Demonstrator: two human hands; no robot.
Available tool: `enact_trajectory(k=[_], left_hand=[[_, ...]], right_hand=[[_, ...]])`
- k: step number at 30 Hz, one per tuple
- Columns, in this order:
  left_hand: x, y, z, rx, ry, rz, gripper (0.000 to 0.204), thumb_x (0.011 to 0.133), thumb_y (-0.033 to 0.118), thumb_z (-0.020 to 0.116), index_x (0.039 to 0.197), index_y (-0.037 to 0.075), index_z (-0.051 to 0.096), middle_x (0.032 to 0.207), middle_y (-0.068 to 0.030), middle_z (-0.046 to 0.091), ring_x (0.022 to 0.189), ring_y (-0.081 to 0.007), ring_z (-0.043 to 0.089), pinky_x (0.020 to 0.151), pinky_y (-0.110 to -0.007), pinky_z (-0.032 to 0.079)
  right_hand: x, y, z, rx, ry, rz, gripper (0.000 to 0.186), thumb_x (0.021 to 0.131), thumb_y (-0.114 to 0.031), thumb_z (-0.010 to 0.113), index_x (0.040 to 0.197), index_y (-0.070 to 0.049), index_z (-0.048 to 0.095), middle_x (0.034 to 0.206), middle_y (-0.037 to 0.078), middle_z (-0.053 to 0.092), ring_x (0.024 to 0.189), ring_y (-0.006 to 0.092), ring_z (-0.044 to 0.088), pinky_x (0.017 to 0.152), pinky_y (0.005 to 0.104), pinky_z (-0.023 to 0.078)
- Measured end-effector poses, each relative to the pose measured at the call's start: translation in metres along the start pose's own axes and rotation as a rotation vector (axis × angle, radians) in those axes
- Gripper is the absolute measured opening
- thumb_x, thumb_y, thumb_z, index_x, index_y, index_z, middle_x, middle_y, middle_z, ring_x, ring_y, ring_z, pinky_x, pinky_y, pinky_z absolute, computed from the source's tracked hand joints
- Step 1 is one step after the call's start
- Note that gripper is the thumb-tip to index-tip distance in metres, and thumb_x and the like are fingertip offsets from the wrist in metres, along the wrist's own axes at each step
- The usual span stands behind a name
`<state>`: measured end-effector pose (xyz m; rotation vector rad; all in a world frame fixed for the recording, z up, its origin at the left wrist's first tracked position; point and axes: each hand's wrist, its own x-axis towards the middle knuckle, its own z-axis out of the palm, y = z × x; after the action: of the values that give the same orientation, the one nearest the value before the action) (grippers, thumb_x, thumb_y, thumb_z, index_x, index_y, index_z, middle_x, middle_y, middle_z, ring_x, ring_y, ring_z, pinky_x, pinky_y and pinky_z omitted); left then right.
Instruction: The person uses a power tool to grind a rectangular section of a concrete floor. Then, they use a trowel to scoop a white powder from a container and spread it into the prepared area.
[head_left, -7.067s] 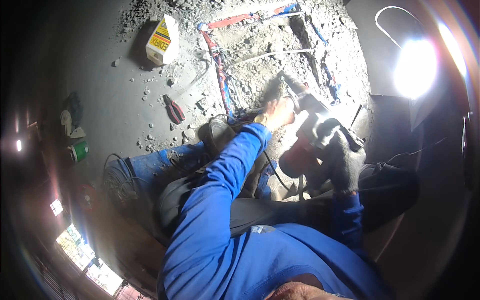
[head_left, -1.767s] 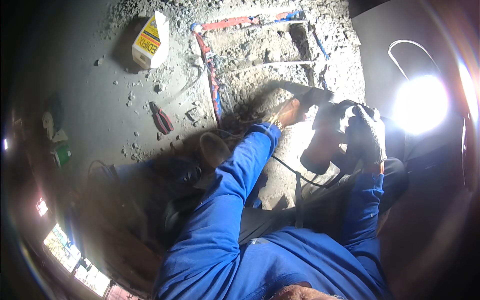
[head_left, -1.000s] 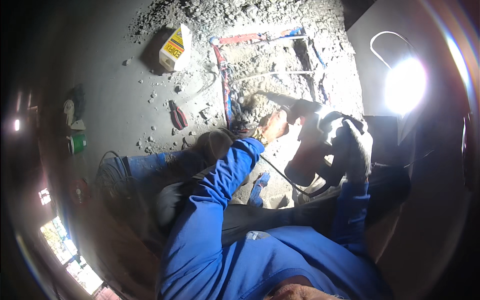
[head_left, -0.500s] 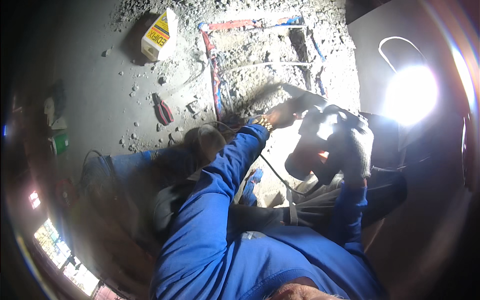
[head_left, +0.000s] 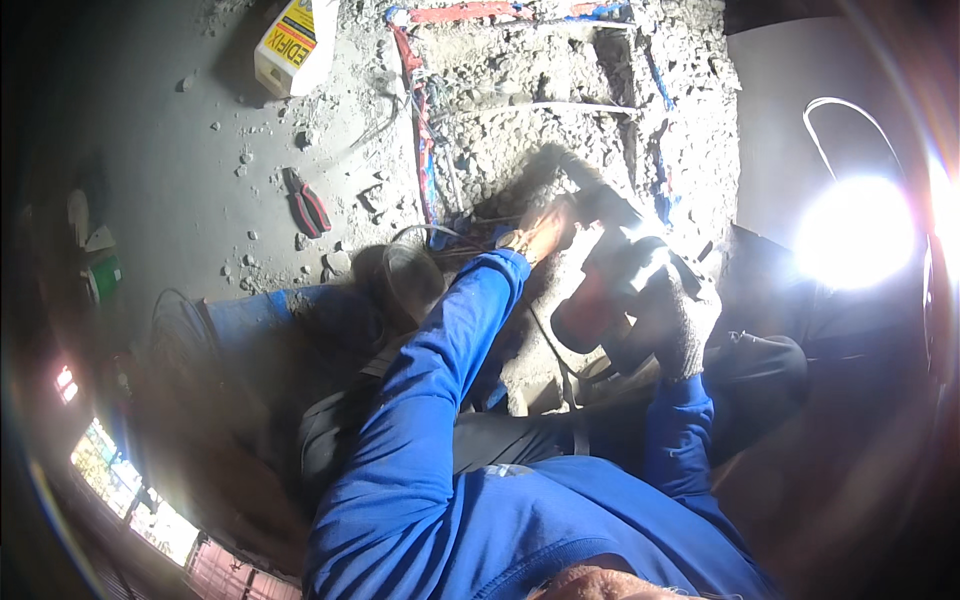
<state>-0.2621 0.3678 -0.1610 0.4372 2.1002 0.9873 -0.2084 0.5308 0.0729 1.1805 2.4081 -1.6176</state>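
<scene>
Right hand [head_left: 685, 315], clutching the drill [head_left: 584, 312], has drawn back, aiming it at rubble [head_left: 500, 165] beyond left hand [head_left: 548, 230], grip unclear.

Red-and-black pliers [head_left: 312, 207] lie on the grey floor [head_left: 200, 170] near a yellow-labelled white container [head_left: 291, 48]. A green container [head_left: 103, 278] sits far left; a bright lamp [head_left: 856, 232] glares at right.

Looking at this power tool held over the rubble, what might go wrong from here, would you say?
Loose rubble could fly up and strike the left hand, which looks bare near the front of the power tool. The glaring lamp, off to the right, might make details hard to see.
</scene>
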Motion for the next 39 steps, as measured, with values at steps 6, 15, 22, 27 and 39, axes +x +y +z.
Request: enact_trajectory(k=[6,15,22,27,39], left_hand=[[0.015,0.018,-0.022,0.185,0.102,0.193,0.028,0.083,0.007,0.048,0.106,-0.002,0.059,0.11,-0.0244,0.058,0.103,-0.0383,0.055,0.088,-0.042,0.045],[0.017,-0.019,-0.022,0.003,0.293,0.506,0.028,0.085,0.007,0.055,0.112,0.0,0.053,0.098,-0.016,0.061,0.087,-0.0288,0.061,0.072,-0.038,0.051],[-0.038,0.027,-0.025,0.419,0.489,0.469,0.022,0.075,0.002,0.055,0.096,-0.005,0.056,0.077,-0.0217,0.059,0.073,-0.0346,0.061,0.066,-0.04,0.05],[-0.022,0.097,-0.003,0.23,0.364,0.374,0.011,0.073,0.009,0.054,0.078,0.003,0.062,0.075,-0.0213,0.061,0.073,-0.0377,0.061,0.07,-0.045,0.048],[0.053,0.003,-0.018,-0.013,0.099,-0.078,0.026,0.089,0.018,0.043,0.098,0.0,0.058,0.102,-0.0209,0.062,0.098,-0.0298,0.059,0.081,-0.042,0.048]], right_hand=[[0.025,0.01,-0.017,0.039,0.025,-0.095,0.023,0.085,-0.013,0.065,0.103,0.001,0.067,0.084,0.006,0.066,0.071,0.011,0.06,0.067,0.0257,0.049],[-0.012,-0.007,-0.02,-0.608,-0.398,-0.776,0.021,0.075,-0.018,0.063,0.095,-0.014,0.067,0.074,0.006,0.066,0.065,0.0226,0.063,0.066,0.0357,0.049],[-0.043,-0.039,-0.08,-0.168,-0.09,-0.451,0.014,0.077,-0.013,0.063,0.089,-0.006,0.065,0.072,0.005,0.063,0.063,0.0187,0.061,0.058,0.0327,0.049],[-0.061,-0.055,-0.094,-0.043,0.039,-0.344,0.013,0.08,-0.012,0.062,0.09,-0.003,0.064,0.072,0.004,0.063,0.062,0.0151,0.06,0.055,0.0291,0.047],[0.028,0.036,-0.02,-0.057,0.018,-0.384,0.027,0.089,-0.009,0.059,0.113,0.003,0.06,0.098,0.009,0.065,0.087,0.0148,0.062,0.075,0.0269,0.05]])
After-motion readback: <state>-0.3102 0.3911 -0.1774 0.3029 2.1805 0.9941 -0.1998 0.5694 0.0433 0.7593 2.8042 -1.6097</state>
